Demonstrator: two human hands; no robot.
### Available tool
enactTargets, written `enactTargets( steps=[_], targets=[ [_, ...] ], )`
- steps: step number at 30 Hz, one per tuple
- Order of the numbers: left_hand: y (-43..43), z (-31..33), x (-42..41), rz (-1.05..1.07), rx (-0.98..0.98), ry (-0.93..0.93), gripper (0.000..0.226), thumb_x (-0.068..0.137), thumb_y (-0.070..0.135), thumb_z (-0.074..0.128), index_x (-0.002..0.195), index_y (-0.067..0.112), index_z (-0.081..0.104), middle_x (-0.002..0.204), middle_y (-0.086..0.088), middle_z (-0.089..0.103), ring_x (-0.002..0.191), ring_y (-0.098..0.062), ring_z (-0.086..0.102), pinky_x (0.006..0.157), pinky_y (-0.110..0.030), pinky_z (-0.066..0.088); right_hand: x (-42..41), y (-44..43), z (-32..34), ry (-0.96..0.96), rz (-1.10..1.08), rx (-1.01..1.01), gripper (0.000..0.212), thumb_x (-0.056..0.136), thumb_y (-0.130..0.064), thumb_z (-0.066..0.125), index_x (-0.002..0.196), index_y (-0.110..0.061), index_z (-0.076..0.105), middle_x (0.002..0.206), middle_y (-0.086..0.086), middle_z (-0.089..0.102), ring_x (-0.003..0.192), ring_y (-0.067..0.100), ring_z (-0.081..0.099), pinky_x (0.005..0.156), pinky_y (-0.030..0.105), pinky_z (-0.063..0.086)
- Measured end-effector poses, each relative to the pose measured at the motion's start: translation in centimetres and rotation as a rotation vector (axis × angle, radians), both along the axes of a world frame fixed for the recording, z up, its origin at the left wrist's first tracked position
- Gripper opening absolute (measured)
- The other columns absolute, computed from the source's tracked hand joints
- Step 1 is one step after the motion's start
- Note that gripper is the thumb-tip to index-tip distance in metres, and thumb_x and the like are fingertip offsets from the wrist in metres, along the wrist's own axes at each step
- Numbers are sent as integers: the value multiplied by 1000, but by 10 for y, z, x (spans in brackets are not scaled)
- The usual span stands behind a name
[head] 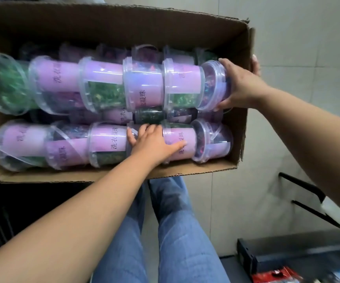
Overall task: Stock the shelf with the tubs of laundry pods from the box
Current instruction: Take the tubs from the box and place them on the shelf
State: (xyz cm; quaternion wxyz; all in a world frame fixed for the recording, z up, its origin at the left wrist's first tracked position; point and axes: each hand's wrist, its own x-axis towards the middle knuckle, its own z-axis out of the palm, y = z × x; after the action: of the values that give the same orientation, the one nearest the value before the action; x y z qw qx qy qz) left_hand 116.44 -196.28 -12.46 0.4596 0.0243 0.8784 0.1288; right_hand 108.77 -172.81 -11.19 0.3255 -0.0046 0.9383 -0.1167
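R hand (242, 84) grips end tub (214, 84) | L hand (150, 144) prob. grips near tub (133, 129)

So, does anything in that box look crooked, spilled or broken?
Nothing spilled or broken. In the near row, the skewed tub, second from left, slants against its neighbours. The right hand grips the end tub, the left hand a near tub; both look fine.
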Motion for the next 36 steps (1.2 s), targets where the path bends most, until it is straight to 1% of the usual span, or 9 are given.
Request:
enactTargets(
  steps=[5, 11, 14, 18, 21, 23, 26, 32, 36],
  targets=[
    [3, -5, 3, -9, -62, 35, 71, 80, 63, 48, 132, 15, 41, 144, -1, 36, 138, -18, 19, 111, -52, -9, -4, 0, 8, 22, 76, 34, 95, 51, -61, 76, 127, -15, 40, 123, 7, 58, 125, 28, 47, 112, 45, -7],
    [-1, 2, 11, 259, 54, 136, 48, 77, 48, 64, 115, 19, 60, 132, 4, 53, 134, -11, 30, 112, -41, -5, 6, -2, 52, -27, 112, 27, 99, 53, -53, 81, 132, -10, 39, 129, 15, 53, 117, 35, 47, 99, 39, 32],
    [0, 15, 20, 373, 75, 170, 36, 81, 42, 62, 110, 21, 64, 122, 0, 61, 125, -15, 45, 113, -38, -1, 23, 0, 76, -24, 52, 3, 106, 56, -41, 85, 141, -10, 29, 139, 15, 43, 125, 34, 40, 102, 37, 33],
    [-1, 39, 28, 566, 327, 137, 29, 82, 23, 66, 109, 13, 66, 109, -7, 69, 107, -23, 61, 104, -38, 38, 43, 4, 97, 2, -191, -168, 91, 55, -35, 86, 132, -15, 41, 126, 7, 55, 114, 28, 50, 94, 35, 39],
    [-9, 71, 18, 601, 459, 135, 29, 81, 14, 66, 111, 13, 66, 104, 3, 68, 94, -10, 64, 90, -23, 48, 60, 5, 105, -24, -514, -389, 86, 49, -37, 89, 125, -25, 49, 117, -7, 60, 110, 13, 55, 98, 32, 43],
    [-22, 93, 1, 568, 539, 138, 34, 81, 7, 66, 112, 18, 63, 97, 13, 62, 78, 12, 59, 77, -4, 43, 69, 0, 104, -43, -653, -438, 81, 46, -47, 85, 118, -26, 53, 112, -10, 61, 106, 9, 57, 93, 26, 44],
    [-48, 122, -31, 422, 595, 69, 45, 80, 1, 65, 114, 28, 53, 98, 23, 55, 64, 28, 49, 69, 6, 37, 82, -19, 93, -131, -798, -504, 87, 38, -61, 81, 112, -20, 58, 108, -6, 65, 101, 11, 61, 92, 32, 50],
    [-57, 92, -55, 465, 395, 26, 42, 83, 14, 65, 124, 14, 57, 124, 0, 57, 109, -5, 49, 98, -23, 40, 95, -87, 56, -281, -1065, -642, 95, 42, -70, 75, 109, -6, 54, 100, 1, 60, 88, 17, 60, 73, 33, 47],
    [-62, 64, -56, 687, 255, 233, 63, 82, 27, 66, 139, 19, 37, 143, -10, 31, 131, -21, 34, 110, -28, 27, 102, -121, 30, -292, -1320, -671, 87, 56, -57, 78, 124, -11, 50, 120, 1, 59, 108, 16, 57, 93, 31, 45]
  ],
)
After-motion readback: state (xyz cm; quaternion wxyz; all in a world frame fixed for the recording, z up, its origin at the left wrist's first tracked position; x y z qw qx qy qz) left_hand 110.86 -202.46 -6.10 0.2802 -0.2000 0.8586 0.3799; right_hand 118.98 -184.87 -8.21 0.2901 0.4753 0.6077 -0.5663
